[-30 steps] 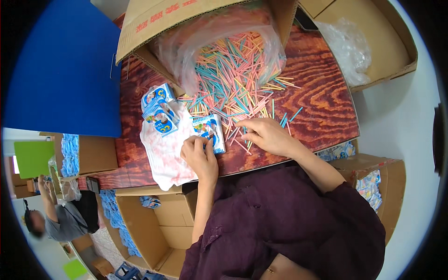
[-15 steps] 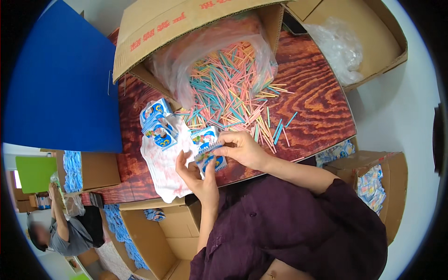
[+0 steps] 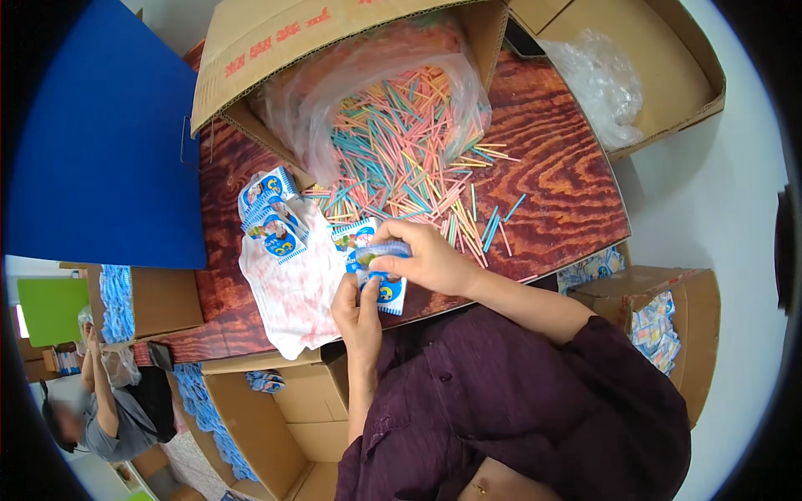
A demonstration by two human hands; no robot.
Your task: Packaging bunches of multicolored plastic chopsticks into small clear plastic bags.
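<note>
— What is held by the two hands?

— A small blue and white packet is gripped between them, just above the near edge of the wooden table. The left hand is closed on its lower part from beneath, with the thumb laid against the face of the packet. The right hand is closed over its upper end, where what may be a few coloured sticks are pinched at the packet's mouth; that cannot be told for sure.

— Where is the packet placed among the other things?

— It is held just to the right of a white cloth spread on the table and draped over the near edge. A second packet is seen lying just beyond the hands, at the edge of the cloth. Farther left, on the far corner of the cloth, a small stack of similar packets is set.

— And farther away?

— A heap of thin coloured sticks is spilled across the table, out of a clear plastic bag lying in a tipped cardboard box. A few loose sticks are scattered near the right hand. To the far right, an open box with a crumpled plastic liner is found. At the left, a large blue board is seen beside the table.
</note>
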